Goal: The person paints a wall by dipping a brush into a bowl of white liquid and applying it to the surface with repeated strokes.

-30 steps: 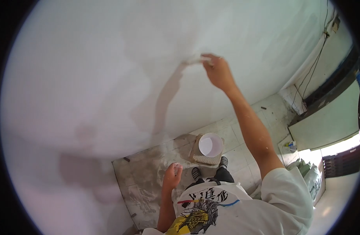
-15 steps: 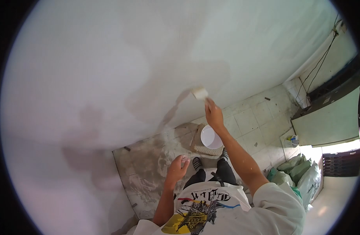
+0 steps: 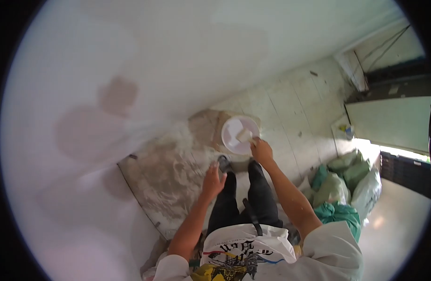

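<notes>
My right hand (image 3: pixel 262 152) is closed around the handle of a paintbrush (image 3: pixel 245 136). The brush's wide, pale head overlaps the inside of a white bucket (image 3: pixel 225 133) on the floor. White paint or liquid shows in the bucket. My left hand (image 3: pixel 212 181) hangs in front of my legs, fingers apart and holding nothing. Beyond both hands rises the white wall (image 3: pixel 178 61), with shadows across it.
The tiled floor (image 3: pixel 290 103) has whitish smears at left. A brown sheet (image 3: pixel 203 126) lies by the bucket. Several filled sacks (image 3: pixel 337 189) are piled at right, near a pale panel (image 3: pixel 393 124) and a small container (image 3: pixel 347 131).
My right hand has carried the brush down from the wall to the bucket. My body leans lower, and the left hand has shifted slightly up in view.
</notes>
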`<state>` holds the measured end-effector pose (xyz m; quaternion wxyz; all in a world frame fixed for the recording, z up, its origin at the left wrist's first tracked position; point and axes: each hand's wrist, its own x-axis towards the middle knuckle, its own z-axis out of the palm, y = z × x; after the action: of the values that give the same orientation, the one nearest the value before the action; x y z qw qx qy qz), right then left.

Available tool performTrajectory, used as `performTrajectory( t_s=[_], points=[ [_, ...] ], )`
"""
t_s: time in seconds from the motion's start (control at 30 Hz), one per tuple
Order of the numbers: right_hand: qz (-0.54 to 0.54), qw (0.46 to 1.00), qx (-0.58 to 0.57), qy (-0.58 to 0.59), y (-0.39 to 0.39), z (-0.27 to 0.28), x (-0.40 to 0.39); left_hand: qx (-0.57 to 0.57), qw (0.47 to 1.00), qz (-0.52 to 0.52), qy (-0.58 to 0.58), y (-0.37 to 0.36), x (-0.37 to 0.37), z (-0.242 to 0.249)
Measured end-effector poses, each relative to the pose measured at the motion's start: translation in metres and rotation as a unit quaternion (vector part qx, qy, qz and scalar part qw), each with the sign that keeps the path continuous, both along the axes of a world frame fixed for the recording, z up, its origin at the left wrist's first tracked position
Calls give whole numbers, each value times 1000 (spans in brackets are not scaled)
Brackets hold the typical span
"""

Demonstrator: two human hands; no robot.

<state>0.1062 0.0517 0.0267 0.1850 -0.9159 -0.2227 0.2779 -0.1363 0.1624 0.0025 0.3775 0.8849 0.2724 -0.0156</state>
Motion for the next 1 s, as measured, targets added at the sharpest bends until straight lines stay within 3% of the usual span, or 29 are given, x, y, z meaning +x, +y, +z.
performTrajectory(
  t_s=[0.23, 0.57, 0.73, 0.93, 1.0],
  points=[
    [24, 998, -54, 1, 17, -60, 2, 42, 984, -67, 157, -2, 54, -36],
    [62, 994, -82, 27, 34, -150, -9, 60, 989, -39, 128, -25, 64, -60],
    [48, 995, -79, 35, 28, -120, -14, 50, 986, -65, 146, -27, 64, -50],
    [-52, 997, 45, -28, -11, -57, -43, 68, 980, -84, 168, -25, 65, -54],
    [-28, 1000, -8, 10, -23, -51, -51, 68, 978, -91, 177, -23, 64, -56]
  ],
)
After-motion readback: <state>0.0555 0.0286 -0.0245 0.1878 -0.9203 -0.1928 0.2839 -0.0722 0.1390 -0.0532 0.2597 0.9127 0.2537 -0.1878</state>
